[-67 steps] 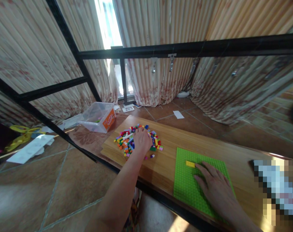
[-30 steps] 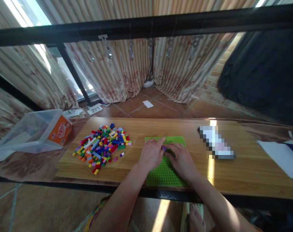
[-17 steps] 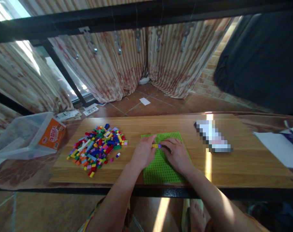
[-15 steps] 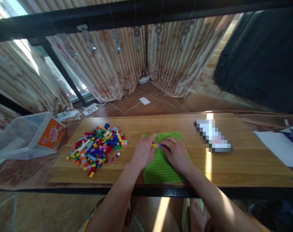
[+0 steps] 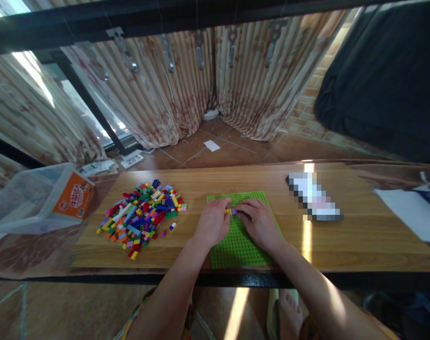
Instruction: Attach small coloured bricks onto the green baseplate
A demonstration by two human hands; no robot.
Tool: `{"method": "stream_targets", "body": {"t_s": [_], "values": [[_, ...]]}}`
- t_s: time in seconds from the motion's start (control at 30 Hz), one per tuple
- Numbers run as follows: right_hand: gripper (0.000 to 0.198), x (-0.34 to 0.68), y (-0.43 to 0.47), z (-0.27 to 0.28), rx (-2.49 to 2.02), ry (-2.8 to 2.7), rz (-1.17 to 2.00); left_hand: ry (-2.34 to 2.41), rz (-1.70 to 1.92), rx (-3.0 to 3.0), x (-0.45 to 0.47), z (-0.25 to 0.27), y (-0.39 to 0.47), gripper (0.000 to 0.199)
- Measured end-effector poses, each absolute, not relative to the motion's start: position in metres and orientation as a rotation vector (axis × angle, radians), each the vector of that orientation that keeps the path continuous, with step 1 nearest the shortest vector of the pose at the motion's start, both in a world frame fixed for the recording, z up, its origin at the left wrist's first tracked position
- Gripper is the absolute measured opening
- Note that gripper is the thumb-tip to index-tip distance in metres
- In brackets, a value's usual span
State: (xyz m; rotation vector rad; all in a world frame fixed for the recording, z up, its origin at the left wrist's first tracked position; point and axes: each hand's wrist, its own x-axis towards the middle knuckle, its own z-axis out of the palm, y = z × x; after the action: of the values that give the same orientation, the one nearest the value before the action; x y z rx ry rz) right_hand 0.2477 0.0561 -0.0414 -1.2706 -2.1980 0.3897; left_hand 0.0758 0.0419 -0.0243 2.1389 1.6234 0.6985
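Observation:
A green studded baseplate (image 5: 241, 252) lies on the wooden table, partly covered by my hands. Over its upper part, my left hand (image 5: 214, 219) is closed on a small yellow toy brick (image 5: 228, 211). A purple brick (image 5: 234, 211) sits against the yellow one, end to end. From the other side, my right hand (image 5: 258, 221) pinches the purple brick with thumb and fingertips. Whether the bricks touch the baseplate's studs I cannot tell, and the fingers hide parts of both.
A heap of mixed coloured bricks (image 5: 140, 217) lies to the left on the table (image 5: 193, 179). Beyond it stands a clear plastic box (image 5: 34, 198) with an orange label. A blurred-out, phone-like object (image 5: 314, 197) lies at right, and white paper (image 5: 406, 215) past the table's right side.
Both hands stay at the same place over the baseplate. My left fingers have closed in a little around the yellow brick, covering more of it. The camera view has shifted slightly.

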Motion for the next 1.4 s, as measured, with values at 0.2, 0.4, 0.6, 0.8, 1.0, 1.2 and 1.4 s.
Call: {"method": "stream_targets", "body": {"t_s": [0.2,0.4,0.6,0.8,1.0,1.2,1.4], "values": [[0.019,0.247,0.057,-0.039,-1.292,-2.173,0.432,1.659,0.725,2.232,0.08,-0.027,0.038,0.017],[0.019,0.247,0.059,-0.041,-1.292,-2.159,0.422,1.659,0.654,2.351,0.084,-0.026,0.032,0.018],[0.019,0.246,0.061,-0.043,-1.293,-2.15,0.426,1.811,0.429,2.474,0.094,-0.019,0.02,0.024],[0.019,0.244,0.063,-0.042,-1.293,-2.128,0.463,1.92,0.253,2.509,0.108,-0.017,0.013,0.034],[0.018,0.243,0.061,-0.039,-1.321,-2.134,0.477,1.953,0.152,2.573,0.116,-0.017,0.008,0.043],[0.02,0.243,0.064,-0.036,-1.352,-2.13,0.548,1.961,0.105,2.602,0.119,-0.016,0.01,0.041],[0.019,0.242,0.069,-0.034,-1.428,-2.135,0.607,1.935,0.1,2.561,0.115,-0.01,0.014,0.036]]}}
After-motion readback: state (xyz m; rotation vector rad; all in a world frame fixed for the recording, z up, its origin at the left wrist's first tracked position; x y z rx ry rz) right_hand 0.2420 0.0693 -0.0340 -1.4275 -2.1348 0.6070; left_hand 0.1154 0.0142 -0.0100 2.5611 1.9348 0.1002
